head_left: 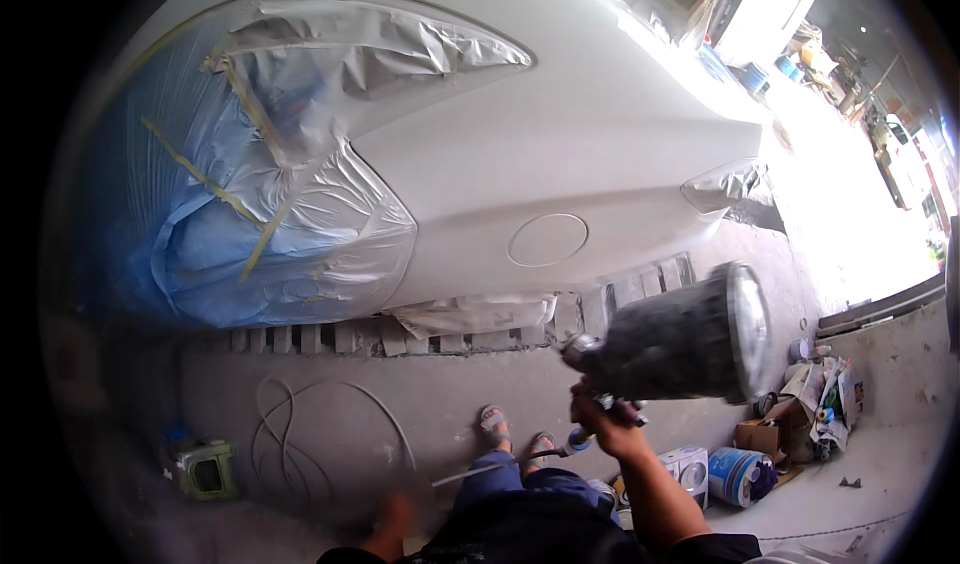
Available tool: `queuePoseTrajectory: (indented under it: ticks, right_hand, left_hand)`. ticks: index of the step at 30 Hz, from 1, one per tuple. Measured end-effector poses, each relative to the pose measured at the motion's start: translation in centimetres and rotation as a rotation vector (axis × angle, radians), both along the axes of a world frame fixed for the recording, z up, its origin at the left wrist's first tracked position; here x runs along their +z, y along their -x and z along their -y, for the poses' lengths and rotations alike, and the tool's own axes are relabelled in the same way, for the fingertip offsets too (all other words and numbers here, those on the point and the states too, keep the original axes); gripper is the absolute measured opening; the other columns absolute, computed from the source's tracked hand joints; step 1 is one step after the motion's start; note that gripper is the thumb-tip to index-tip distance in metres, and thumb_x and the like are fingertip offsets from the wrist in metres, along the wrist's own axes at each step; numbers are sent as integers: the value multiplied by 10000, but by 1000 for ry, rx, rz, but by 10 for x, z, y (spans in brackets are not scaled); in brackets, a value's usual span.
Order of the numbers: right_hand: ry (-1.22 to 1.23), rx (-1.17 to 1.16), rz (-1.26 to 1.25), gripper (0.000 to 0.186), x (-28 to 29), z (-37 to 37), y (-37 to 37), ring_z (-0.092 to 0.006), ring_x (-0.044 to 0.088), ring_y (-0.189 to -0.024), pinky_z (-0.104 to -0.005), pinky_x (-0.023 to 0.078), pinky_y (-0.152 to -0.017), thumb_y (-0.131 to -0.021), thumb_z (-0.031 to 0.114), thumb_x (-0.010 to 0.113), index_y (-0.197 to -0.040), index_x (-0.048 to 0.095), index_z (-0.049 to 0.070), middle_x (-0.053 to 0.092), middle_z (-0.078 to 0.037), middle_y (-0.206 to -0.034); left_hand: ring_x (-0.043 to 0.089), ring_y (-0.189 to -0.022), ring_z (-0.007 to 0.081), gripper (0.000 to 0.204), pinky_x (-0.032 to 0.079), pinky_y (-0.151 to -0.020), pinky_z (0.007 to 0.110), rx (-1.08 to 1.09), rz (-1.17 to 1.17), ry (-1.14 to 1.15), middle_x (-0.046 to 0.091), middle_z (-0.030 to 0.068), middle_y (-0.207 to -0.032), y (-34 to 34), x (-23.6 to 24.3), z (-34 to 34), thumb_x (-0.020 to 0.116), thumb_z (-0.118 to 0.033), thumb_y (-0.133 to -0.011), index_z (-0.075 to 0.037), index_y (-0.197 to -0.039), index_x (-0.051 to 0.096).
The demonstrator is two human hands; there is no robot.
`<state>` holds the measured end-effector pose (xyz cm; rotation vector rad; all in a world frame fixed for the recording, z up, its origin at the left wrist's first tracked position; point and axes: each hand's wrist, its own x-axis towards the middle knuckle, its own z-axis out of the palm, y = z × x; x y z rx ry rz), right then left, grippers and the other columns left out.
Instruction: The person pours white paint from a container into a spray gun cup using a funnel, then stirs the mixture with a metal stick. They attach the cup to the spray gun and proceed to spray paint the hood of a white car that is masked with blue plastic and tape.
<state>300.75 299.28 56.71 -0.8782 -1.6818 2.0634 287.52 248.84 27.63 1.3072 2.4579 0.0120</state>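
Note:
My right hand is wrapped round the handle of a spray gun with a large dark cup, held up off the floor and to the right of my body. A pale air hose runs from the gun's lower end towards my left hand. That hand is low at the left and smeared by motion, so its fingers and any grip on the hose cannot be made out. Ahead stands the rear side of a white car body. Blue and clear masking film, taped along its edges, covers the wheel and door area.
The hose lies in loops on the floor at the left, near a green box-shaped thing. A floor grate runs below the car. To the right are a blue and white bucket, cardboard boxes and crumpled paper.

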Motion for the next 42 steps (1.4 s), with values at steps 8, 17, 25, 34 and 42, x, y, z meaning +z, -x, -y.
queuePoseTrajectory:
  ticks: [8, 17, 25, 34, 42]
  right_hand:
    - [101, -1033, 36, 362, 38, -51, -89, -92, 499, -529, -223, 380, -412, -904, 305, 582, -1189, 453, 122, 568, -51, -834]
    - [5, -1289, 106, 316, 14, -44, -177, -49, 487, -552, -177, 319, -399, -933, 354, 525, -1163, 525, 136, 520, 17, -698]
    - [31, -1029, 96, 394, -16, -77, -231, -47, 487, -596, -182, 337, -442, -929, 297, 545, -1275, 459, 129, 563, 5, -901]
    - [-61, -799, 20, 330, -21, -193, -327, -27, 376, -512, -185, 275, -456, -927, 229, 502, -1224, 491, 84, 508, 19, -666]
    - [-115, -718, 1, 412, 7, -303, -387, -19, 387, -510, -176, 268, -448, -927, 357, 528, -1234, 495, 84, 497, 31, -636]
  left_hand:
    - [587, -703, 254, 222, 470, -608, 415, -581, -287, 133, 602, 116, -820, 46, -62, -8, 504, -198, -849, -52, -953, 634]
    - [612, -728, 268, 205, 489, -620, 423, -597, -20, 211, 627, 115, -846, 46, -2, -92, 500, -202, -858, -77, -936, 643]
    - [619, -778, 291, 243, 491, -679, 425, -528, 49, 257, 636, 133, -885, -11, 11, -125, 526, -252, -853, -71, -949, 656]
    - [591, -1000, 347, 477, 468, -850, 418, 387, 502, 603, 625, 193, -1061, -155, 75, -285, 570, -438, -816, -20, -1033, 642]
    - [588, -1003, 363, 441, 466, -863, 419, 458, 475, 524, 623, 206, -1066, -242, 59, -360, 608, -381, -771, -17, -1016, 655]
